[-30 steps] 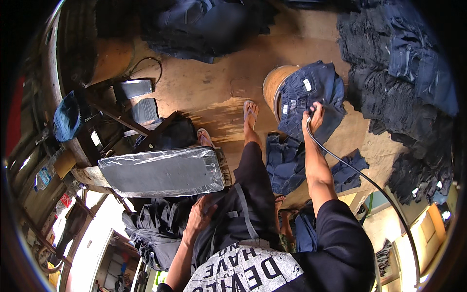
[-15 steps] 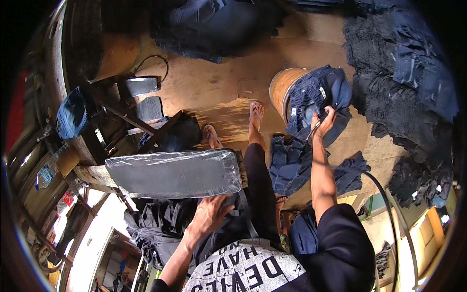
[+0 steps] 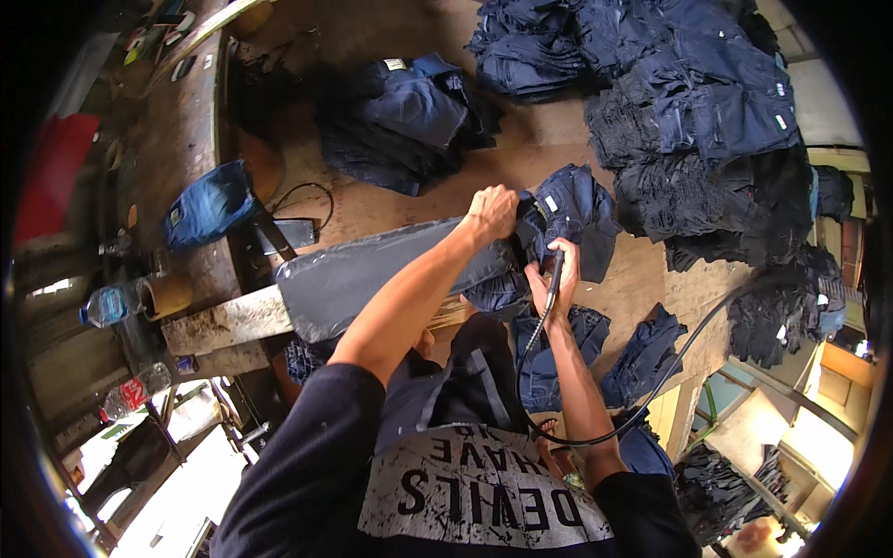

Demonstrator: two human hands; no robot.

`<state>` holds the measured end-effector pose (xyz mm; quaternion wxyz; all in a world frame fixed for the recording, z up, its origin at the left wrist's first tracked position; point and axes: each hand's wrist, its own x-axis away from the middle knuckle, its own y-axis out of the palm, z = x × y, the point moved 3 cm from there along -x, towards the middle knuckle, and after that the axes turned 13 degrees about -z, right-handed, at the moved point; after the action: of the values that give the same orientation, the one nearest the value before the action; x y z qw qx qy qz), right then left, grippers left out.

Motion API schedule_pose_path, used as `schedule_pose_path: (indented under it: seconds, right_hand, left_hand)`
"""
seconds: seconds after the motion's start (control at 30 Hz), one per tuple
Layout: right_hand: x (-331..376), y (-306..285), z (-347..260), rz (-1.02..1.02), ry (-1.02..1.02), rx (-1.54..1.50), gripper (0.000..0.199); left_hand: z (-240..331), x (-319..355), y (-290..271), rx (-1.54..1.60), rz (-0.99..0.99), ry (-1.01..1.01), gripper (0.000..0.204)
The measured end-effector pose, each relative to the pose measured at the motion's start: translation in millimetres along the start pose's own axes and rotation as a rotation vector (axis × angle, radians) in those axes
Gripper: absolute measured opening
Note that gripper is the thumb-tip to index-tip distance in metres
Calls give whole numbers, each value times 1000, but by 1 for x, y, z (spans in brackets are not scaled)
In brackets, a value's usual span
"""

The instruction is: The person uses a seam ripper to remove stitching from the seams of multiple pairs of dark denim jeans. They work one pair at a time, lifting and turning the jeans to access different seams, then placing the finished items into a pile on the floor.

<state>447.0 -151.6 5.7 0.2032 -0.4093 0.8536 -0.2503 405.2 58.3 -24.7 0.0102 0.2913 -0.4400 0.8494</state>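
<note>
A pair of dark blue denim jeans lies bunched past the right end of a long dark padded board. My left hand reaches across that board and is closed on the jeans' edge at its end; its fingertips are hidden. Just nearer, my right hand is wrapped round a slim black handpiece with a ribbed metal neck. From the handpiece a black cord loops down past my right forearm, then up to the right. This hand is close against the jeans.
Stacked dark jeans rise at the far right, and another pile lies ahead. Loose jeans are on the floor to my right. At left stand a wooden beam, a plastic bottle and blue denim.
My left hand has moved from the board's near side to its far right end and closed on the jeans. The view has shifted; my right hand still grips the handpiece.
</note>
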Motion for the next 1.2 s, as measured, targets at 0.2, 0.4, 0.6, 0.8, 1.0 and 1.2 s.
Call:
schedule_pose_path:
  seconds: [0.2,0.4,0.6,0.8,1.0,1.2]
  right_hand:
    - [33,60,-107,-153,45,-266,45]
    - [38,138,-206,-413,-36,-582,23]
    - [-42,71,-153,-156,230,-1231,46]
    - [-108,74,-89,252,524,-1764,37]
    - [-101,158,-137,-368,177,-1546,42]
    - [-60,201,-161,-722,-39,-888,32]
  left_hand:
    - [-110,118,1,246,434,-53,33]
    - [-240,315,42,298,766,-144,76]
    - [-141,393,106,583,1014,-462,84]
    - [-131,389,107,594,971,-539,101]
    - [-166,373,99,1049,929,-441,75]
    - [-175,368,77,881,934,-588,66]
